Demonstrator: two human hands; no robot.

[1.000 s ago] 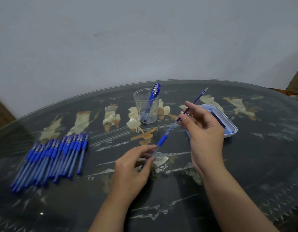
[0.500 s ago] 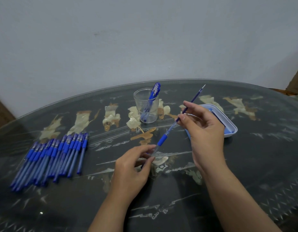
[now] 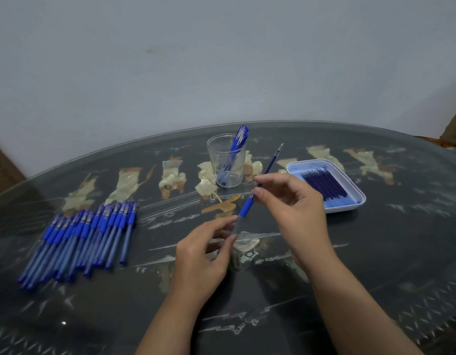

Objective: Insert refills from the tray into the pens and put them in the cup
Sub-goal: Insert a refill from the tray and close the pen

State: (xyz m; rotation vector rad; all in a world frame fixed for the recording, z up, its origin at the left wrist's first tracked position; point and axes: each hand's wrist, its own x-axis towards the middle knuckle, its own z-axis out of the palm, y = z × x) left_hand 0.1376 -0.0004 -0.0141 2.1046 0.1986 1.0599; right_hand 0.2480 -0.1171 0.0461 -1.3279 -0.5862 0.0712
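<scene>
My left hand pinches the clear barrel of a pen with a blue grip, held slanted above the table. My right hand pinches a dark blue refill just above the grip; its lower part is inside the pen and its tip points up and to the right. The clear cup stands behind the hands with two blue pens in it. At the right, the white tray holds several dark blue refills.
Several blue pens lie in a row on the left of the round, dark glass table. A plain wall rises right behind the table's far edge. Pale inlay figures show under the glass.
The refill has slid further down into the pen, so less of it stands out above my right hand. The tray is now in full view.
</scene>
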